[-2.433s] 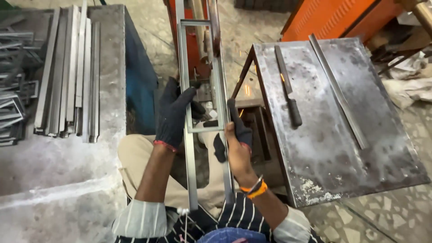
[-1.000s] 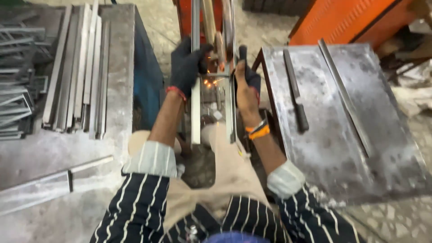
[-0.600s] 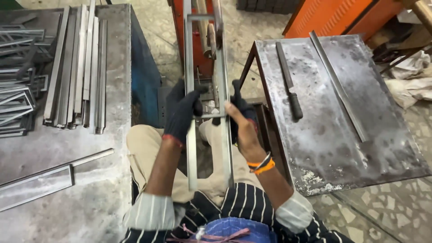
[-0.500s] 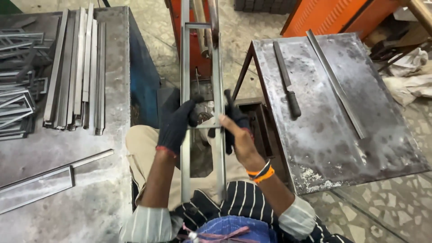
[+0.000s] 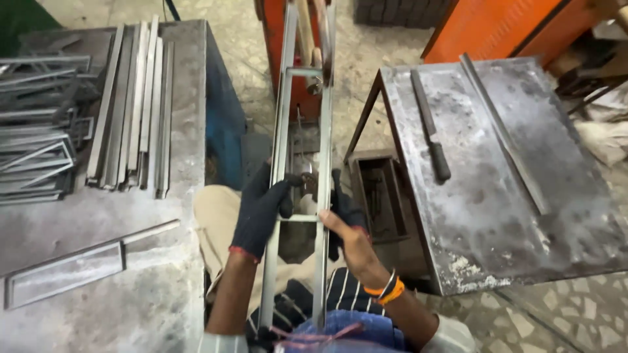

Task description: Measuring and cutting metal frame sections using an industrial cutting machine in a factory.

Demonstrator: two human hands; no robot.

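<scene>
Gripping ladder-like metal frame [image 5: 302, 170] w/ both hands over lap: gloved left hand [image 5: 260, 210] on left rail, right hand [image 5: 345, 225] on right rail. Crossbars already joined; more strips [image 5: 131, 108] waiting on bench [image 5: 131, 287].

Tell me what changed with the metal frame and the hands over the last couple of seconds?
The metal ladder frame was pushed forward toward the orange machine, where sparks showed a second ago, then drawn back toward the person's lap. The gloved left hand and right hand kept their grip on its rails. The file and flat bar on the steel table stayed put.
</scene>
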